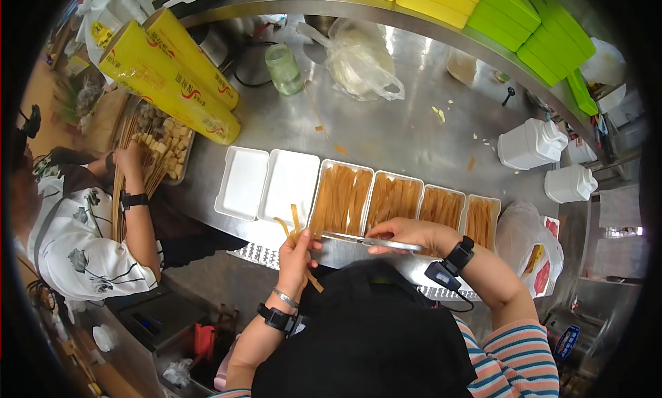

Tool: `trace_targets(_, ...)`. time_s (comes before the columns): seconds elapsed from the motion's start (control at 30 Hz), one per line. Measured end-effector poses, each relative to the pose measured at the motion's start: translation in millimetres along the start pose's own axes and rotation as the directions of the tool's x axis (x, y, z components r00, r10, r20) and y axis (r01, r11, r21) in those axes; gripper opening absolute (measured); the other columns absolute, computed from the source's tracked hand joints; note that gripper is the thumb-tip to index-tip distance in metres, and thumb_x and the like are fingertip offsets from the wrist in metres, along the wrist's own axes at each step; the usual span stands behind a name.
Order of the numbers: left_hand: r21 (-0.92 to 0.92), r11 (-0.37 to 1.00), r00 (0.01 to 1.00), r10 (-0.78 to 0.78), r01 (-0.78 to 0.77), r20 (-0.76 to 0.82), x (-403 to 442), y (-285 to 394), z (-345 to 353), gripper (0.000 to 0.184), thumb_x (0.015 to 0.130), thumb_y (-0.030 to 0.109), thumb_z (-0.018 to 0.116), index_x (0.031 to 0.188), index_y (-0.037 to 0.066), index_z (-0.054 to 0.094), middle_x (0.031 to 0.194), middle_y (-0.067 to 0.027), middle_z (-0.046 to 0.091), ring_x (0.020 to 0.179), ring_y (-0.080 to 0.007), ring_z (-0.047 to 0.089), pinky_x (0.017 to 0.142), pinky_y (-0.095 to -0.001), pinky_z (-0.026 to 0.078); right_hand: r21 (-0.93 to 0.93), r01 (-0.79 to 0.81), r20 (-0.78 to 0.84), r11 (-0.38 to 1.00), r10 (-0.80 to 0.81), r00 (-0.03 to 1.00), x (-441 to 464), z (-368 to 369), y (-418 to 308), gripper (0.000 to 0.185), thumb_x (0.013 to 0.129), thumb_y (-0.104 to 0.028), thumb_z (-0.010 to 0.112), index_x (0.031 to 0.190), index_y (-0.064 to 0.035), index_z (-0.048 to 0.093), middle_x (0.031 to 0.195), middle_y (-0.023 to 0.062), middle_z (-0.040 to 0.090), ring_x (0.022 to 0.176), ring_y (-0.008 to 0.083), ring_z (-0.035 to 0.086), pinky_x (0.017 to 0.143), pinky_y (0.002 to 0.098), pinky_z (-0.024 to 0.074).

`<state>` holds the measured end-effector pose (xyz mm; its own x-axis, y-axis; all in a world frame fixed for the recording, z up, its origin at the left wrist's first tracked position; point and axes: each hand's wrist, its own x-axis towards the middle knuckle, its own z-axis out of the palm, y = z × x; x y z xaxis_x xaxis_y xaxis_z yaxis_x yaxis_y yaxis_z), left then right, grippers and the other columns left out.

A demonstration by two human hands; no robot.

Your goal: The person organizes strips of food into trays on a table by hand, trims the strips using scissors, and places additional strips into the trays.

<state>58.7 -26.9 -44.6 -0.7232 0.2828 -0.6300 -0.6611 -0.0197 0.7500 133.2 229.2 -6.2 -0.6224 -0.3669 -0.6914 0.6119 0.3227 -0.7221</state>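
Strips (pixel 294 217) of thin, flat, amber-brown food are pinched in the left hand (pixel 296 254) by the counter's (pixel 414 136) near edge, likely mid-length so both ends stay free. The right hand (pixel 394 234) grips metal scissors (pixel 350 239), blades pointing toward them. Six white trays (pixel 243 184) line that edge, seemingly for easy reach; four hold similar strips.
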Motion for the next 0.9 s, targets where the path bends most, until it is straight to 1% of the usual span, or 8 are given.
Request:
trace_targets(0.2,0.04,0.999,0.999,0.035,-0.034,-0.026,3.6,-9.8,-1.0,0.02,0.089,0.023,0.061,0.09,0.003,0.06,0.071,-0.0059,0.062,0.043,-0.0027,0.039,0.039,-0.0188,0.039,0.095,0.01,0.059,0.995,-0.016,0.998,6.5,-0.4,10.4,0.066,0.076,-0.056,0.065,0.12,-0.0071,0.056,0.071,-0.0007,0.053,0.055,0.008,0.045,0.049,0.0234,0.0354)
trace_targets(0.27,0.075,0.997,1.0,0.001,0.0,-0.012,2.4,-7.7,0.6,0.019,0.089,0.022,0.061,0.09,0.003,0.06,0.071,-0.0057,0.062,0.043,-0.0028,0.039,0.039,-0.0186,0.039,0.045,0.027,0.026,0.999,-0.028,0.999,6.9,-0.1,7.6,0.067,0.076,-0.054,0.066,0.121,-0.0051,0.055,0.084,0.0058,0.06,0.07,0.0128,0.055,0.061,0.0265,0.0437)
trace_targets(0.3,0.076,0.997,1.0,0.003,-0.002,-0.014,1.5,-5.5,1.7,0.019,0.089,0.022,0.061,0.09,0.003,0.06,0.071,-0.0057,0.062,0.043,-0.0028,0.039,0.039,-0.0186,0.039,0.044,0.029,0.028,0.999,-0.031,0.999,8.6,1.3,9.9,0.067,0.076,-0.054,0.066,0.121,-0.0051,0.055,0.084,0.0058,0.06,0.07,0.0128,0.055,0.061,0.0265,0.0437)
trace_targets(0.37,0.115,0.993,0.999,-0.028,0.025,0.018,-0.1,-2.2,4.4,0.018,0.089,0.021,0.06,0.089,0.003,0.06,0.071,-0.0053,0.062,0.044,-0.0028,0.04,0.039,-0.0183,0.039,0.035,0.134,-0.033,0.99,-0.133,0.991,11.0,4.8,13.1,0.068,0.076,-0.053,0.067,0.121,-0.0031,0.055,0.101,0.0129,0.062,0.091,0.0193,0.058,0.079,0.0311,0.0455)
trace_targets(0.47,0.097,0.995,0.999,-0.022,0.019,0.029,2.6,-6.3,3.6,0.017,0.09,0.02,0.059,0.089,0.003,0.061,0.071,-0.0047,0.062,0.044,-0.0027,0.04,0.039,-0.0185,0.039,0.025,0.079,-0.011,0.997,-0.078,0.997,6.9,1.9,4.9,0.067,0.076,-0.052,0.067,0.12,-0.0027,0.055,0.108,0.0154,0.061,0.103,0.0232,0.056,0.089,0.0336,0.0423)
trace_targets(0.7,0.076,0.997,0.999,-0.025,0.022,0.033,4.3,-5.7,2.1,0.015,0.09,0.017,0.057,0.088,0.003,0.06,0.068,-0.0029,0.06,0.044,-0.0035,0.04,0.04,-0.0196,0.039,0.043,0.135,-0.063,0.99,-0.132,0.989,11.5,7.5,11.2,0.054,0.078,-0.041,0.07,0.115,-0.0032,0.059,0.1,0.0116,0.064,0.094,0.0188,0.058,0.083,0.0306,0.0443)
trace_targets(0.83,0.065,0.997,0.998,-0.047,0.044,0.039,3.6,-5.3,3.0,0.013,0.091,0.017,0.056,0.088,0.005,0.059,0.068,-0.0009,0.056,0.046,-0.0031,0.038,0.042,-0.02,0.039,-0.061,0.134,-0.091,0.989,-0.139,0.986,9.0,6.8,6.9,0.047,0.08,-0.035,0.069,0.115,-0.0051,0.059,0.097,0.0095,0.065,0.088,0.0157,0.059,0.08,0.0279,0.0449)
trace_targets(0.9,0.046,0.996,0.997,-0.077,0.076,0.031,5.7,-4.7,3.7,0.013,0.092,0.017,0.054,0.087,0.005,0.059,0.068,-0.0007,0.055,0.046,-0.004,0.037,0.043,-0.0204,0.038,-0.105,0.205,-0.111,0.973,-0.216,0.97,5.8,8.1,5.1,0.042,0.081,-0.033,0.069,0.112,-0.0053,0.06,0.088,0.0078,0.064,0.079,0.0144,0.057,0.075,0.0275,0.0448)
